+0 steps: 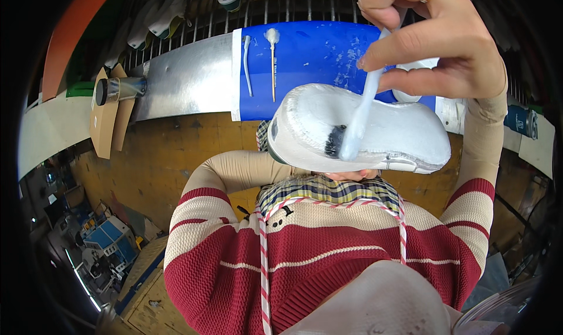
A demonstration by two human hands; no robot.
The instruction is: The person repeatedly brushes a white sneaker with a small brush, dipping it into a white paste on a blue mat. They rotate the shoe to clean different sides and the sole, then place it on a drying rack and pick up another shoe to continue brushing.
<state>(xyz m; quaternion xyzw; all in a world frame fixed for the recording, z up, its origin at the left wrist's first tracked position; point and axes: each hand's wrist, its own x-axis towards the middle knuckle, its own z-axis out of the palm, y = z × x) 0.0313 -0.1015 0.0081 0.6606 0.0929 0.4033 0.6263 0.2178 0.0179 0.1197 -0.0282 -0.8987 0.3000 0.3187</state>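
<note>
A white shoe upper (404, 129), its underside turned up, lies sideways in front of my chest. My left hand (355, 175) supports it from beneath; only a few fingers show along the near edge, and the rest is hidden. Above the shoe, my right hand (437, 56) pinches the pale plastic handle of a brush (366, 115). The brush slants downward, its black bristles against the middle of the underside. A wet-looking sheen covers part of that surface. Behind my right fingers, another white shoe (406, 95) is partly visible.
A blue sheet (305, 47) with whitish flecks covers part of the metal worktop (187, 71). On it lie a white-tipped wooden stick (273, 65) and a thin pale stick (247, 65). A dark-lidded jar (120, 90) sits left in cardboard. Shoes (167, 15) rest on rollers behind; a blue can (522, 122) stands right.
</note>
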